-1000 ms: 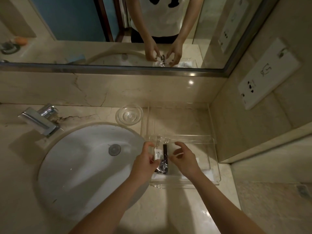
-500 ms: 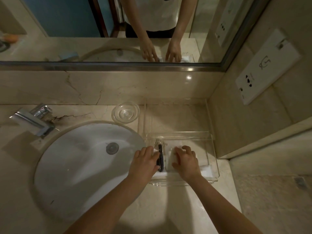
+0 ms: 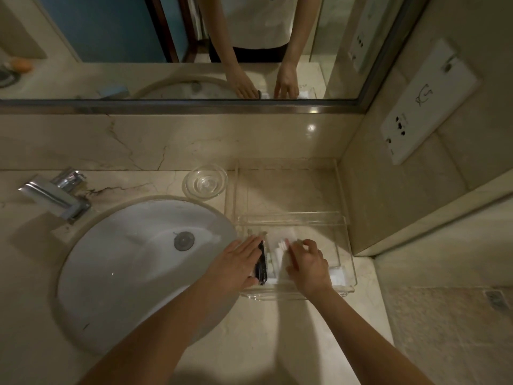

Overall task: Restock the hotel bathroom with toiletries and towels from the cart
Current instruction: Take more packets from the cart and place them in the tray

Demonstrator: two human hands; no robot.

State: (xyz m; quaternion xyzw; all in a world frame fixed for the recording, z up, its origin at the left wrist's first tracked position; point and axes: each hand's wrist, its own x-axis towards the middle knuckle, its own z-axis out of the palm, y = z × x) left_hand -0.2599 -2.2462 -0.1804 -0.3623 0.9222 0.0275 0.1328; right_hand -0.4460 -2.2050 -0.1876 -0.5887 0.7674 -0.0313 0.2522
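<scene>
My left hand (image 3: 238, 263) lies over the left side of the slim black packet (image 3: 261, 266), so only its right edge shows, and its print is too small to read. My right hand (image 3: 308, 266) covers most of the white sachets (image 3: 279, 247) in the clear acrylic tray (image 3: 348, 245). Its fingertips (image 3: 288, 243) are blurred, and I cannot tell whether they pinch one. Both my forearms (image 3: 155, 337) run off the bottom edge. In the mirror (image 3: 111, 37), an orange thing (image 3: 21, 65) is cut by the left edge.
</scene>
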